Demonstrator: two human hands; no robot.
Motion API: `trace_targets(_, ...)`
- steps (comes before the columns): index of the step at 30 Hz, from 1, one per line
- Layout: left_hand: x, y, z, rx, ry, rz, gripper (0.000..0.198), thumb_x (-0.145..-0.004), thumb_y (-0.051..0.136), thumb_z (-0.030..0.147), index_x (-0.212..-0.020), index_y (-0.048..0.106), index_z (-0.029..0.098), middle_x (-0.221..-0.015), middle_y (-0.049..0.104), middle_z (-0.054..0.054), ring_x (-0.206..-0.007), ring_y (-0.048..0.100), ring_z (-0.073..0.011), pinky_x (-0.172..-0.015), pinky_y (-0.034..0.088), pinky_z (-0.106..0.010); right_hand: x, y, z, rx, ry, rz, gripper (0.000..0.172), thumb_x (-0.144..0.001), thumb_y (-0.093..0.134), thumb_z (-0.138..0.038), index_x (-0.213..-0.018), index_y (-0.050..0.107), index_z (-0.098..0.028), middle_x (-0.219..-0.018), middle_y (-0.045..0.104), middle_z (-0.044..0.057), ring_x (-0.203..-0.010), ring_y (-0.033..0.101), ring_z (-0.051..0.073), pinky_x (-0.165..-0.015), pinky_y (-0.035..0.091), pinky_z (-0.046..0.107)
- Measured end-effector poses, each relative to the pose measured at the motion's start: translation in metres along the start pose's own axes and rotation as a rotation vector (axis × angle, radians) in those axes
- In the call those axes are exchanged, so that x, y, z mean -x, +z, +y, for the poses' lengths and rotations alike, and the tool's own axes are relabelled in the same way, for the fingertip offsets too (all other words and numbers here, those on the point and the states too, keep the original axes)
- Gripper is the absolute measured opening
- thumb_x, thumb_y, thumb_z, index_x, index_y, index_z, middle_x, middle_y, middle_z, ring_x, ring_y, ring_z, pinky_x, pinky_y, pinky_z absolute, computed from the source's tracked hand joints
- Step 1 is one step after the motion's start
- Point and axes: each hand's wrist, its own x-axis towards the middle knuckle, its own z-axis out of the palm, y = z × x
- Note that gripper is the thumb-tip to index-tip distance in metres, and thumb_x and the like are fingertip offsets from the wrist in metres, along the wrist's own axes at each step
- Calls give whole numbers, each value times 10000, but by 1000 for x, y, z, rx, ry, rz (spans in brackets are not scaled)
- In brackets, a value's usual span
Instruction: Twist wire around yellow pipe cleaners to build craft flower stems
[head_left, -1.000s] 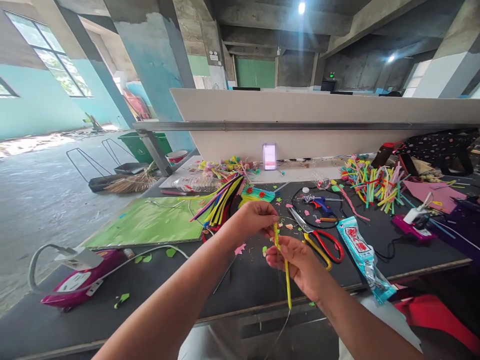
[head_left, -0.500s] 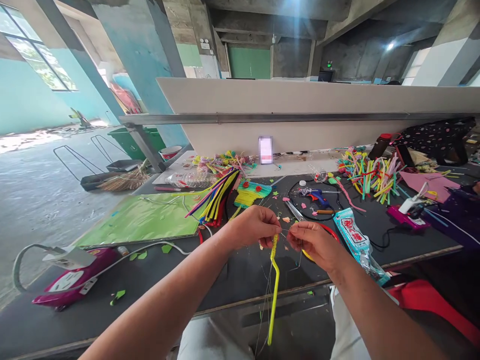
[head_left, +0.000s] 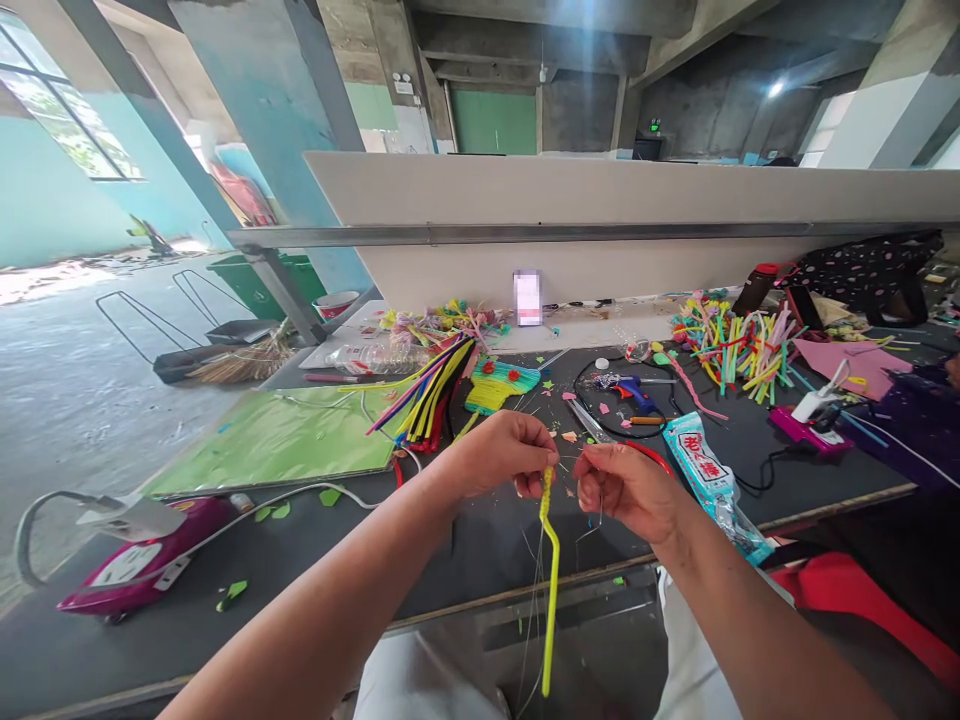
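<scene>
My left hand (head_left: 516, 455) pinches the top of a yellow pipe cleaner (head_left: 553, 590), which is twisted near the fingers and hangs straight below them past the table edge. Thin wires (head_left: 535, 610) dangle beside it. A short gap to the right, my right hand (head_left: 628, 485) is closed in a pinch, with a thin wire (head_left: 590, 535) trailing bent beneath its fingers. Just behind the right hand lie scissors (head_left: 587, 418), their red handle partly covered by it. A yellow and turquoise pipe-cleaner piece with red dots (head_left: 499, 385) rests beyond my left hand.
A bundle of coloured pipe cleaners (head_left: 435, 405) lies on a green sheet (head_left: 262, 440) at left. A blue glue gun (head_left: 636, 392), a blue packet (head_left: 705, 465) and a pipe-cleaner pile (head_left: 739, 340) occupy the right. A lit phone (head_left: 528, 298) leans on the back panel.
My hands have drawn slightly apart, and the right fingers have loosened a little from beside the left. The pipe cleaner stays in my left hand. The whole view has shifted slightly.
</scene>
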Motion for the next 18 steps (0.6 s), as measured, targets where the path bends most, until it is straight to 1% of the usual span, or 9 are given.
trace_targets(3,2,-4,2,7,-13,28,233,-681,679,342,-694,597,124,-597,639,-22,-456,585,-105,-439,446,-195,2,-3,-3,64,-23,11,333,-800,600,-457,-725,674,-141,-602,655,30,-548,593,122,-561,437,229)
trace_targets(5,2,-6,1,12,-13,41,229,-680,676,338,-692,596,124,-593,639,-24,-456,587,-107,-439,450,-198,3,-4,-3,114,-51,12,297,-800,607,-421,-737,669,-138,-655,683,46,-588,624,132,-568,445,224)
trace_targets(7,1,-8,-2,11,-13,64,223,-684,672,336,-691,595,127,-562,626,-16,-452,587,-109,-439,454,-198,4,-3,-3,178,-81,42,233,-775,640,-377,-758,667,-145,-697,700,47,-613,644,141,-574,454,226)
trace_targets(9,1,-9,-5,6,-13,83,222,-686,670,338,-692,593,130,-532,612,-7,-444,582,-109,-439,457,-198,4,-1,-2,266,-113,114,204,-740,674,-357,-769,664,-154,-719,710,43,-619,659,154,-564,464,233)
trace_targets(12,-1,-9,-8,0,-6,102,218,-682,669,338,-691,589,135,-536,614,-5,-442,582,-109,-433,456,-198,3,2,1,391,-184,260,212,-711,692,-357,-776,665,-157,-721,715,46,-597,667,170,-512,470,238)
trace_targets(15,-1,-7,-10,-13,-5,106,201,-680,662,323,-678,585,138,-539,614,-3,-447,587,-112,-427,451,-194,1,5,3,425,-226,372,208,-710,682,-354,-785,666,-161,-704,715,46,-563,665,171,-484,484,245)
trace_targets(18,-3,-4,-9,-24,-12,107,170,-691,644,294,-672,581,137,-519,606,1,-437,581,-109,-426,449,-193,-1,7,6,409,-259,445,183,-713,670,-344,-745,657,-164,-665,705,38,-519,650,155,-478,494,245)
